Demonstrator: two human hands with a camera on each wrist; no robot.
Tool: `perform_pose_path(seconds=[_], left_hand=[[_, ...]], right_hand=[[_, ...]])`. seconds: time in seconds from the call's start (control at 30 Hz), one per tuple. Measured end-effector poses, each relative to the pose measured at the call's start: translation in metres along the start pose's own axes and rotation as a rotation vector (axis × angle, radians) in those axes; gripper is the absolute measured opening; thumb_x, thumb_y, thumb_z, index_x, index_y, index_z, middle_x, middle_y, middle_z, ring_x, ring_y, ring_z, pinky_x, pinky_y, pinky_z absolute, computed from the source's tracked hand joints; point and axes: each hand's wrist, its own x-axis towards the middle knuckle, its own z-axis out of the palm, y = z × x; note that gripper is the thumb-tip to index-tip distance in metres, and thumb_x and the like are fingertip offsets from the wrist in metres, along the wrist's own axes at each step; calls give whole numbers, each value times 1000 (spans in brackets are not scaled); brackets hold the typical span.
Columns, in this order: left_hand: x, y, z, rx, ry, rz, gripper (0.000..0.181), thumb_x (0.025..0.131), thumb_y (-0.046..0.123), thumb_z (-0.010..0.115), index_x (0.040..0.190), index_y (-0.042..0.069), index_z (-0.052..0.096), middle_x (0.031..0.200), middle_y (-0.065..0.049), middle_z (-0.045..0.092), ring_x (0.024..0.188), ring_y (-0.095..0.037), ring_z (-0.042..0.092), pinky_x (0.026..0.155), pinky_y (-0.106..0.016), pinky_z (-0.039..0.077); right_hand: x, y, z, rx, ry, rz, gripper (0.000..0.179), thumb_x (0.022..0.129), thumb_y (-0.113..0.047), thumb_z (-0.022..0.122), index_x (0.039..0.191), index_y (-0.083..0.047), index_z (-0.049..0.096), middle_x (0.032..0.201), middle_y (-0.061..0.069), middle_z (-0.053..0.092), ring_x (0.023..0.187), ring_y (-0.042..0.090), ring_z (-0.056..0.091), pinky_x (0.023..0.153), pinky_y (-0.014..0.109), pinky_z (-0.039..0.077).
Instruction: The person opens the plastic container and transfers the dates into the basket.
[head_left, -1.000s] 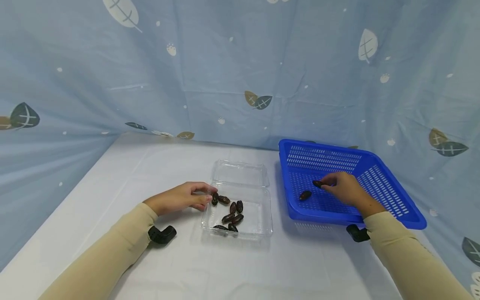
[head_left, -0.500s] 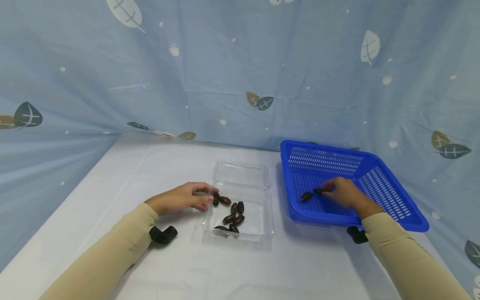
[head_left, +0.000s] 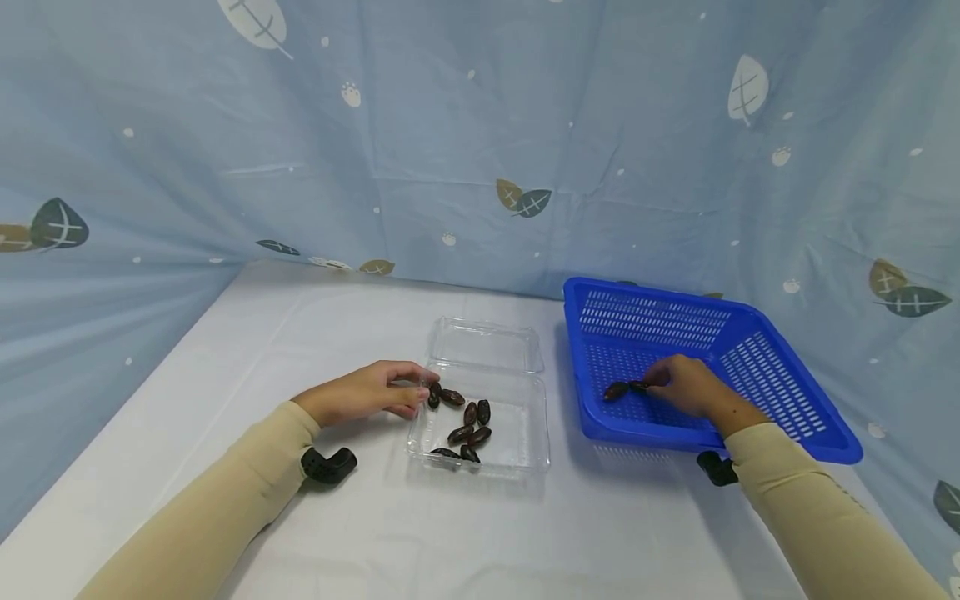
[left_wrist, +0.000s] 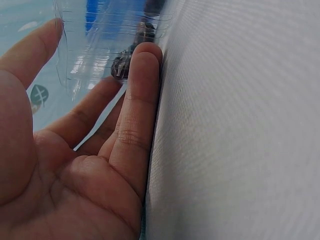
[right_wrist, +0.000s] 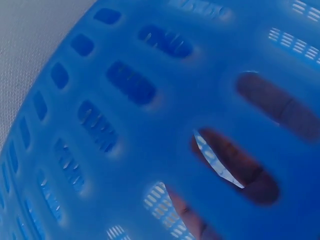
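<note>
Inside the blue plastic basket point(head_left: 720, 437), my right hand point(head_left: 686, 387) pinches a dark brown date point(head_left: 637, 387) low over the floor. A second date point(head_left: 617, 391) lies close to its left end. In the right wrist view, slots in the basket wall point(right_wrist: 125, 150) show only parts of my fingers point(right_wrist: 235, 160). My left hand point(head_left: 367, 390) rests against the left side of a clear plastic clamshell box point(head_left: 517, 429), its fingers nearly straight in the left wrist view. Several dates point(head_left: 470, 413) lie in the box's left half.
The box's hinged lid point(head_left: 486, 346) lies folded back behind it. A white cloth point(head_left: 480, 533) covers the table. Behind stands a light blue curtain point(head_left: 420, 125) with leaf prints, close to the basket's back rim.
My right hand has lowered slightly and moved the pinched date down beside the other one in the basket. My left hand stays at the box. The head view has shifted slightly.
</note>
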Motion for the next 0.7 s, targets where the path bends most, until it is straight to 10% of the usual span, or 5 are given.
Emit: perform_pose_path(seconds=[0.27,0.7], left_hand=[[-1,1,1,12,6,-6,55,99,35,63,144,6,49,137,-17,54,107,-22,69,96,-32,57],[-1,1,0,11,5,-12,54,100,35,63,144,8,49,137,-17,55,108,-22,69,97,-33,56]], right_hand=[[-9,-17,-13,24,159,-17,28,97,-12,62,118,6,68,115,27,69,107,45,65,87,57,57],[-36,-126,-8,209,561,-452,23,91,-5,72,114,-8,74,110,8,73,95,22,66,77,39,58]])
